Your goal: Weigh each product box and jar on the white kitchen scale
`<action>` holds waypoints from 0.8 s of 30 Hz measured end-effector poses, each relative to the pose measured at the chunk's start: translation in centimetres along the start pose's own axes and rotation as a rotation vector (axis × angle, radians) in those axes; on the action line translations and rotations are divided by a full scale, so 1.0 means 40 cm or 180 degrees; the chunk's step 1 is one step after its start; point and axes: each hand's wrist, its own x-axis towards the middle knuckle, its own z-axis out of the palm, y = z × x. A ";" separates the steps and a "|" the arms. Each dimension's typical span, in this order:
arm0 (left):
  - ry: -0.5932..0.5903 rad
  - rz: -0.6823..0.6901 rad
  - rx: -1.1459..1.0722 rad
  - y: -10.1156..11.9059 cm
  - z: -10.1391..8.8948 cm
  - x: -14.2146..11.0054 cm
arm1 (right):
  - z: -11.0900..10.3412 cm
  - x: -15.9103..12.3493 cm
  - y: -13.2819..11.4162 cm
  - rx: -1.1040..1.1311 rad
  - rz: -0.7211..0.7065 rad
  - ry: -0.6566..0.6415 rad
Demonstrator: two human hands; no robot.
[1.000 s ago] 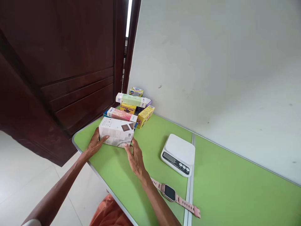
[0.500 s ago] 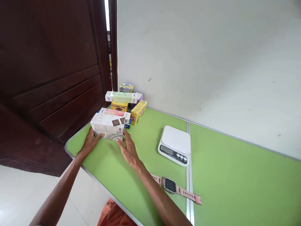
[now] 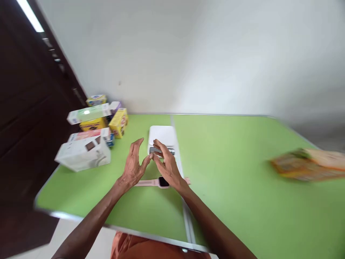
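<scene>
My left hand (image 3: 134,163) is open and holds nothing, its thumb stretched toward the other thumb. Close beside it, my right hand (image 3: 167,163) is open too, with its fingers over the front of a white digital scale (image 3: 161,135). Whether the fingers touch the scale I cannot tell. The scale's display is partly covered by that hand. Under and behind the hands lies a pink-strapped smartwatch (image 3: 163,182), partly hidden by the right wrist. A white box with brown squares printed on it (image 3: 83,154) stands apart from my hands, at the left.
Behind the white box are a pink-and-white box (image 3: 88,134), a long green-and-white box (image 3: 88,113) and yellow boxes (image 3: 118,122). A blurred orange packet (image 3: 304,165) lies at the right on the green table (image 3: 242,180). A wall and a dark door (image 3: 24,126) border the table.
Both hands have let go of the white box and moved right, in front of the scale. The box stays at the left pile. My view has turned right, bringing the orange packet into sight.
</scene>
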 end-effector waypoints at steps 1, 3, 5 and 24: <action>-0.0181 0.0106 -0.0204 0.029 0.046 0.033 | -0.060 -0.008 0.001 -0.0120 -0.0023 0.0268; -0.0591 0.0318 -0.0577 0.087 0.148 0.088 | -0.186 -0.035 0.007 -0.0407 -0.0015 0.0837; -0.1054 0.0496 -0.0906 0.142 0.260 0.131 | -0.311 -0.076 0.017 -0.0735 0.0028 0.1425; -0.2375 0.0289 -0.1689 0.607 0.966 0.285 | -0.963 -0.244 0.138 -0.1069 0.0834 0.3697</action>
